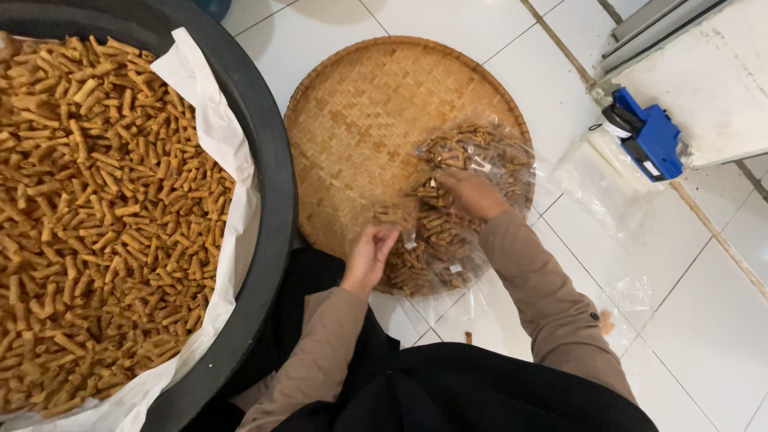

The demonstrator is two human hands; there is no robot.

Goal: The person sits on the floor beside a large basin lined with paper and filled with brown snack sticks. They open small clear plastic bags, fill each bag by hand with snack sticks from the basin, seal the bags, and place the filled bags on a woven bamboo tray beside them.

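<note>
Several clear snack bags [456, 208], golden-brown sticks.

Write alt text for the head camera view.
Seen from above, a person's left hand and right hand handle clear bags of brown snack sticks on a round woven tray. A black tub of loose sticks sits to the left on the white tiled floor.

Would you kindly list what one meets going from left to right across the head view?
Black tub of brown snack sticks lined with white paper → woven bamboo tray → left hand → right hand on clear snack bags → blue handheld tool.
</note>
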